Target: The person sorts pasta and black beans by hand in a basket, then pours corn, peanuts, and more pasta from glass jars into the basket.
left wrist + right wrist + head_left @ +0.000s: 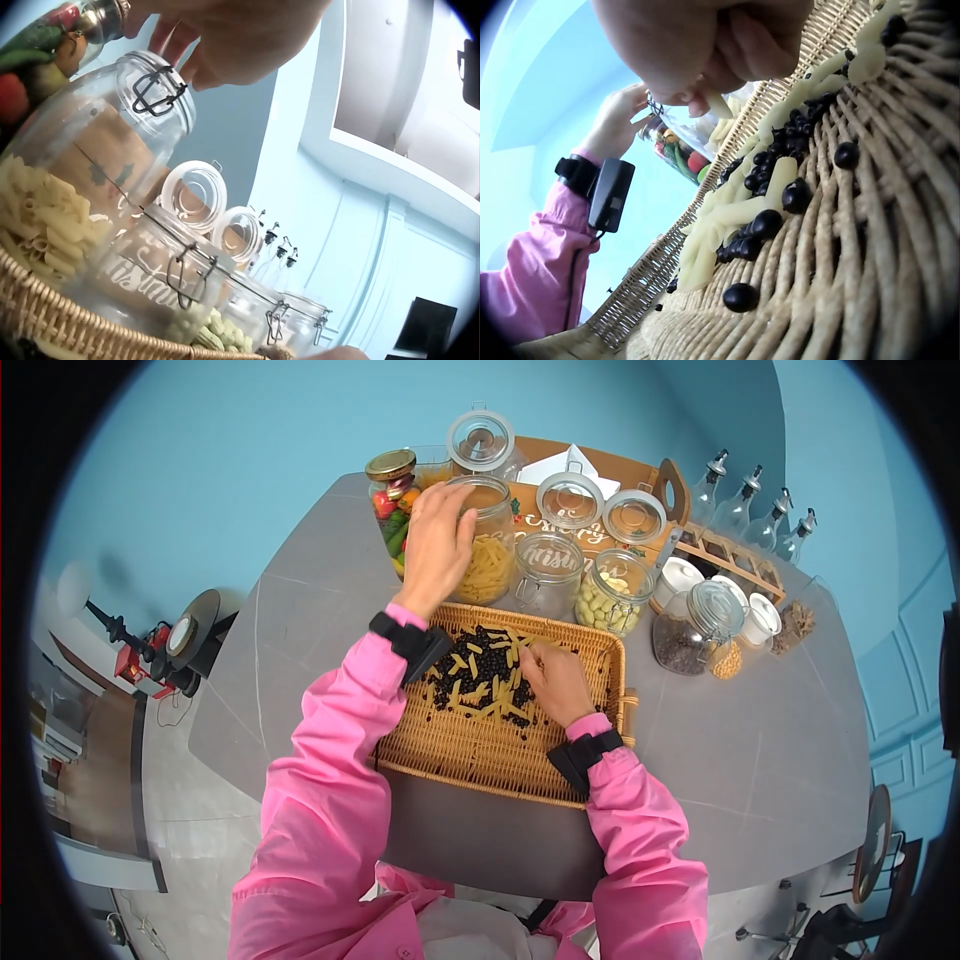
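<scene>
My left hand [438, 545] is at the mouth of a clip-top glass jar [490, 530] partly filled with penne, its fingertips right at the rim in the left wrist view. Below it, a rectangular wicker basket [460, 775] holds black beans [490, 663] with pale penne [472, 665] scattered among them. Inside the basket's right half, my right hand [557, 682] has its fingers curled. It pinches a piece of penne [718, 103], whose pale end shows under the fingertips in the right wrist view.
A jar of colourful vegetables [391, 510] stands left of the penne jar. To the right are a clear jar [548, 585], a jar of pale green pieces [612, 600] and a dark-filled jar [685, 635]. Behind stand a wooden Christmas crate [590, 525] and several glass bottles [735, 510].
</scene>
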`<state>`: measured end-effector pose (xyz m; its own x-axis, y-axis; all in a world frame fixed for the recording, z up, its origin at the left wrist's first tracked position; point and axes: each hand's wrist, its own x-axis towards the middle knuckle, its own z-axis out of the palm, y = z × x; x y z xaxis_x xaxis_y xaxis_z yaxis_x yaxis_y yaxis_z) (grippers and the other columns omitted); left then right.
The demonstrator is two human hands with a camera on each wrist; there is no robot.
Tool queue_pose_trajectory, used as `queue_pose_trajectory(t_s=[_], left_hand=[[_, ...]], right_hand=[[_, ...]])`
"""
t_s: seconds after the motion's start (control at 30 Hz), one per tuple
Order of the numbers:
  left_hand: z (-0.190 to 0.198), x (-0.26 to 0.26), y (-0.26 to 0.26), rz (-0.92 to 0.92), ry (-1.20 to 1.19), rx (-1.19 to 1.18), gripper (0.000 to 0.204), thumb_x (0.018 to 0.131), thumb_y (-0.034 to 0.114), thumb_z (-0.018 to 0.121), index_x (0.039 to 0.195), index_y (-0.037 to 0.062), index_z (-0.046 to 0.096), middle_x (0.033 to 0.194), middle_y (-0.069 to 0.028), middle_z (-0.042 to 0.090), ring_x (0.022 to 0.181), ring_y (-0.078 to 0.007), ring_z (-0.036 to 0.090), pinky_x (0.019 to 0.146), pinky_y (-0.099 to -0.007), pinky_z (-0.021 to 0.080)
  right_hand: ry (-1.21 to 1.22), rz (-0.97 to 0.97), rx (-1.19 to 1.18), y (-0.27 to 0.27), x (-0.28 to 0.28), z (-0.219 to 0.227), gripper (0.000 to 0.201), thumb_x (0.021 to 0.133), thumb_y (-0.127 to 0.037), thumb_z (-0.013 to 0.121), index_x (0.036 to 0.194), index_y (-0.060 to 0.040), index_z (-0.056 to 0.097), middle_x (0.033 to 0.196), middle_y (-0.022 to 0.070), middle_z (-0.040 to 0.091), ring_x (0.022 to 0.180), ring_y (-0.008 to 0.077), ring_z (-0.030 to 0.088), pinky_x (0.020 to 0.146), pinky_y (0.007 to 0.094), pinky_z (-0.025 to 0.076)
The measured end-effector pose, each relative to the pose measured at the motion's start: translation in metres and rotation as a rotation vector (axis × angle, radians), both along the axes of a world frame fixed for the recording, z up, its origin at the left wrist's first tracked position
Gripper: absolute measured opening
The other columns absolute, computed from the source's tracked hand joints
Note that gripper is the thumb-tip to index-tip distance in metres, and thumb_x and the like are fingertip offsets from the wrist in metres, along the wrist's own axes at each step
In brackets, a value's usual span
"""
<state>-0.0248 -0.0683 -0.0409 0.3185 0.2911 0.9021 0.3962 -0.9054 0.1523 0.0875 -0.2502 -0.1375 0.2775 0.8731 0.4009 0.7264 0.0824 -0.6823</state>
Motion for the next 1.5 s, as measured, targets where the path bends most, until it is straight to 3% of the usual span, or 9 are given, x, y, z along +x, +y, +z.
queue_pose_trajectory(t_s=[0.2, 0.27, 0.37, 0.53, 0.6, 0.63, 0.73, 1.0, 1.5], left_hand=[[-0.026, -0.026, -0.077, -0.379, 0.067, -0.681, 0.025, 0.089, 0.008, 0.052, 0.112, 0.0003, 0.057, 0.104, -0.0118, 0.061, 0.090, -0.0248, 0.059, 0.079, -0.0341, 0.048], [-0.061, -0.025, -0.080, -0.564, 0.029, -0.971, 0.026, 0.092, 0.011, 0.049, 0.115, -0.0011, 0.056, 0.107, -0.0102, 0.060, 0.093, -0.0202, 0.059, 0.081, -0.0313, 0.049], [-0.073, -0.023, -0.082, -0.825, 0.005, -1.407, 0.031, 0.097, 0.015, 0.045, 0.119, -0.0046, 0.052, 0.110, -0.0098, 0.059, 0.099, -0.0163, 0.059, 0.086, -0.0281, 0.050], [-0.067, -0.028, -0.084, -0.989, -0.070, -1.946, 0.044, 0.099, 0.032, 0.041, 0.120, -0.0058, 0.050, 0.112, -0.0128, 0.058, 0.102, -0.0208, 0.059, 0.092, -0.0320, 0.048], [-0.072, -0.028, -0.083, -1.021, -0.089, -2.002, 0.052, 0.098, 0.042, 0.038, 0.116, -0.0048, 0.051, 0.111, -0.0136, 0.058, 0.102, -0.0231, 0.059, 0.095, -0.0341, 0.046], [-0.078, -0.027, -0.080, -1.055, -0.107, -2.116, 0.055, 0.097, 0.045, 0.037, 0.115, -0.0046, 0.051, 0.111, -0.0141, 0.058, 0.103, -0.0235, 0.058, 0.095, -0.0350, 0.046], [-0.083, -0.027, -0.083, -1.118, -0.140, -2.268, 0.062, 0.096, 0.053, 0.031, 0.110, -0.0037, 0.052, 0.111, -0.0145, 0.058, 0.105, -0.0241, 0.057, 0.096, -0.0376, 0.044], [-0.090, -0.025, -0.092, -1.228, -0.406, -2.396, 0.051, 0.095, 0.053, 0.034, 0.096, 0.0069, 0.056, 0.085, -0.0014, 0.053, 0.088, -0.0151, 0.057, 0.085, -0.0326, 0.048], [-0.092, -0.025, -0.082, -1.171, -0.490, -2.373, 0.063, 0.097, 0.050, 0.029, 0.114, -0.0066, 0.051, 0.108, -0.0136, 0.059, 0.103, -0.0244, 0.058, 0.098, -0.0396, 0.044]], right_hand=[[0.412, 0.075, 0.176, 0.011, 0.008, -0.020, 0.032, 0.093, -0.025, 0.046, 0.075, 0.0001, 0.054, 0.061, 0.0087, 0.054, 0.049, 0.0218, 0.050, 0.049, 0.0359, 0.040], [1.174, 0.152, -0.270, 0.002, 0.014, 0.001, 0.028, 0.095, -0.026, 0.041, 0.082, -0.0042, 0.054, 0.058, -0.0022, 0.042, 0.047, 0.0076, 0.036, 0.042, 0.0240, 0.030], [1.292, 0.151, -0.270, -0.001, 0.008, 0.010, 0.024, 0.096, -0.027, 0.041, 0.092, -0.0062, 0.053, 0.058, -0.0043, 0.033, 0.046, 0.0036, 0.022, 0.040, 0.0172, 0.021], [0.922, 0.093, -0.323, -0.001, 0.005, 0.008, 0.023, 0.096, -0.023, 0.044, 0.089, -0.0052, 0.056, 0.062, 0.0029, 0.047, 0.050, 0.0118, 0.044, 0.044, 0.0245, 0.035], [0.099, 0.050, 0.044, 0.001, -0.007, 0.010, 0.018, 0.093, -0.018, 0.049, 0.089, -0.0015, 0.056, 0.067, 0.0127, 0.053, 0.062, 0.0257, 0.056, 0.054, 0.0329, 0.043], [0.120, 0.030, -0.065, -0.002, -0.009, 0.015, 0.014, 0.089, -0.014, 0.054, 0.087, -0.0002, 0.055, 0.074, 0.0176, 0.055, 0.070, 0.0348, 0.057, 0.062, 0.0389, 0.045], [-0.107, 0.065, 0.018, -0.003, -0.016, 0.019, 0.013, 0.088, -0.015, 0.056, 0.085, -0.0016, 0.055, 0.075, 0.0160, 0.055, 0.067, 0.0331, 0.056, 0.060, 0.0389, 0.045], [-0.112, 0.119, 0.066, -0.003, -0.029, 0.031, 0.015, 0.080, -0.010, 0.066, 0.089, -0.0034, 0.056, 0.075, 0.0116, 0.050, 0.068, 0.0283, 0.053, 0.060, 0.0359, 0.044], [-0.029, 0.215, 0.098, -0.006, -0.028, 0.030, 0.030, 0.071, -0.004, 0.070, 0.096, -0.0023, 0.054, 0.097, 0.0144, 0.056, 0.087, 0.0310, 0.057, 0.073, 0.0341, 0.047]])
